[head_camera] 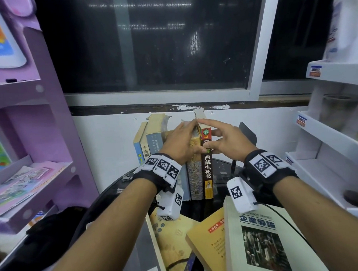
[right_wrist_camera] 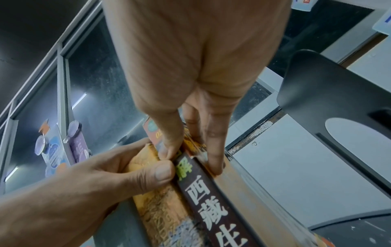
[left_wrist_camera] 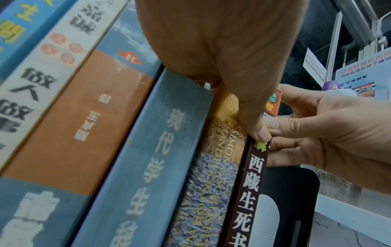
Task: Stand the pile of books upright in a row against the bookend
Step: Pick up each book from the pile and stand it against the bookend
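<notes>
Several books stand upright in a row on the round black table [head_camera: 222, 168]. The rightmost is a dark-spined book [head_camera: 208, 175] [left_wrist_camera: 247, 192] [right_wrist_camera: 213, 205], and beside it stands a yellow-spined book [head_camera: 195, 175] [left_wrist_camera: 207, 192] [right_wrist_camera: 156, 208]. My left hand [head_camera: 182, 141] [left_wrist_camera: 222, 50] lies over the row's tops and grips the yellow-spined book, thumb on its spine. My right hand [head_camera: 220, 138] [right_wrist_camera: 190, 50] pinches the dark-spined book, thumb on the spine and fingers on its right cover. The black bookend [head_camera: 249, 133] [right_wrist_camera: 338, 93] stands just right of it, a gap between them.
Three books lie loose at the table's near edge: a cream one [head_camera: 257, 244], an orange one [head_camera: 210, 241] and a yellow one [head_camera: 171, 237]. A purple shelf [head_camera: 42, 140] stands left, white shelves [head_camera: 326, 134] right. A wall and window close the back. A black bag [head_camera: 45, 237] sits lower left.
</notes>
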